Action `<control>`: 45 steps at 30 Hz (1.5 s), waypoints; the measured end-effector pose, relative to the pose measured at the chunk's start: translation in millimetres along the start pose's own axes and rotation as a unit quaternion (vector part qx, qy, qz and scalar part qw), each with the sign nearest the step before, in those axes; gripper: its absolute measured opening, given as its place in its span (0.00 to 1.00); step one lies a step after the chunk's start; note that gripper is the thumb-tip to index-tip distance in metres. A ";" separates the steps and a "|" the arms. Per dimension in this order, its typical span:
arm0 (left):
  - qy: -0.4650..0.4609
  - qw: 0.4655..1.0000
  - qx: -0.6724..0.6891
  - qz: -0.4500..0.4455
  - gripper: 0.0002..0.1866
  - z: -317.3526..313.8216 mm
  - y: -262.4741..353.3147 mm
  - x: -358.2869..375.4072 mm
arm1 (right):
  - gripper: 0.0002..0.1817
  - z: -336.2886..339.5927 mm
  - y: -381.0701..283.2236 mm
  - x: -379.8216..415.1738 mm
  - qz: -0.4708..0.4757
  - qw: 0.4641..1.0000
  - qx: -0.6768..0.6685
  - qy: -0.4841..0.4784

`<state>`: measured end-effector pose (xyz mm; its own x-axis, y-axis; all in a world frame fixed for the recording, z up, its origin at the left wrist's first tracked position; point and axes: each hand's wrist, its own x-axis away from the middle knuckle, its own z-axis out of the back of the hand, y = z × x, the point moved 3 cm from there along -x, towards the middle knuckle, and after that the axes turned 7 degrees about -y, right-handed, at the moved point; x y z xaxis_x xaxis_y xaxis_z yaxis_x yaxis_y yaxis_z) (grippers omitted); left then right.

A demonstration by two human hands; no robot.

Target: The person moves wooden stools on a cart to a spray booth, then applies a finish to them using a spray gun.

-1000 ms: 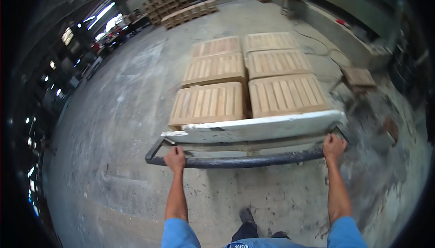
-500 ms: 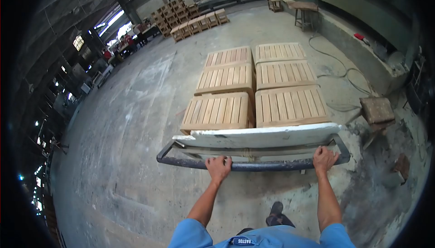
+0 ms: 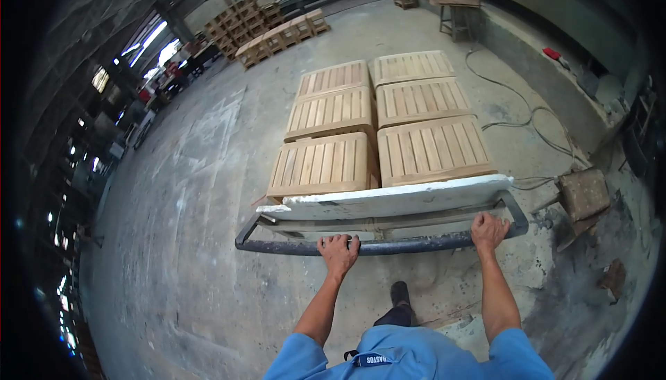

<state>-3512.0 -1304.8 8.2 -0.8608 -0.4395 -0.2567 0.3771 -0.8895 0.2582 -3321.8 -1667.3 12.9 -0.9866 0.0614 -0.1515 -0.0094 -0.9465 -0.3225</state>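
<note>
My left hand (image 3: 338, 254) is closed over the middle of a dark push-cart handle (image 3: 409, 245), fingers curled across its worn bar. Near the bar's right end, my right hand (image 3: 490, 231) grips the same handle. Just beyond the bar stands a white board (image 3: 395, 197) with a chipped edge. Behind the board, several slatted wooden stools (image 3: 433, 149) sit in two rows on the cart, pale tops upward. Most of the cart's bed is hidden beneath them.
To the right are a low worn stool (image 3: 583, 194), a cable (image 3: 531, 120) on the floor and a concrete ledge (image 3: 517, 61). A wooden bench (image 3: 454, 0) stands farther back. Stacked wooden stools (image 3: 243, 26) occupy the far left, and concrete floor (image 3: 173, 192) stretches along the left.
My view has swung slightly right, so the distant stacks appear farther left. One foot has stepped forward beneath the handle. Both hands keep their hold on the bar.
</note>
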 end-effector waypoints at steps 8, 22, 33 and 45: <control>-0.044 0.999 -0.015 0.001 0.17 -43.7 -33.8 -142.2 | 0.14 -36.3 -76.2 -113.3 -0.013 1.000 0.002 0.014; -0.100 0.987 -0.122 0.027 0.19 -119.3 -54.0 -392.8 | 0.17 -111.2 -177.9 -326.0 0.212 0.973 -0.087 -0.001; -0.225 0.970 -0.071 -0.059 0.24 -172.2 47.8 -567.8 | 0.17 -138.7 -229.6 -474.6 0.298 0.948 -0.076 -0.083; -0.209 0.976 0.013 -0.068 0.31 -226.3 130.9 -698.2 | 0.10 -104.4 -21.4 -568.6 0.010 0.974 -0.204 -0.102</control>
<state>-2784.3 -1142.8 10.5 -0.9684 -0.2241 0.1097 0.2462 -0.9297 0.2738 -2743.6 -1648.9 8.3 -0.9982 -0.0589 0.0132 0.0347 -0.7390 -0.6728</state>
